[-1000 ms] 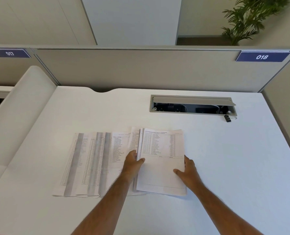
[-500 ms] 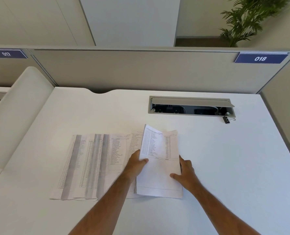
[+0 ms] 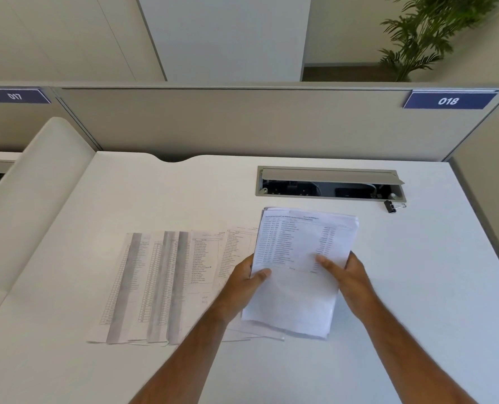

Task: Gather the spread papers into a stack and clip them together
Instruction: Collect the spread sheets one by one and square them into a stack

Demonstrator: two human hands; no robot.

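Since the frame half a second back, both hands have lifted the small stack of printed sheets (image 3: 298,275) off the desk; its far end now tilts up and away from the person, where before it lay nearly flat.

Head view. Left hand (image 3: 244,287) grips the stack's left edge, thumb curled over the top sheet. Right hand (image 3: 344,277) grips the right edge, thumb lying on the printed face. Stack's long axis runs from the person toward the cable hatch (image 3: 330,183), header line at the far end, blank lower part nearest the person. Far corners fan slightly, so the edges are not squared. Near end hangs just above the desk; I cannot tell whether it touches.

Left of the stack, the remaining spread papers (image 3: 161,287) lie flat in an overlapping row, long axes likewise pointing toward the partition; several carry grey vertical bands, others columns of small text.

Black binder clip (image 3: 392,206) with wire handles lies on the desk just below the hatch's right end, well apart from the stack.

Surface: white matte desk (image 3: 417,287), smooth, with a curved notch in its far edge left of the hatch. Hatch is a grey metal rectangle, lid propped open, cables and sockets inside. Beige fabric partition (image 3: 242,123) behind it bears blue labels "017" and "018". Potted palm (image 3: 429,33) beyond, far right.
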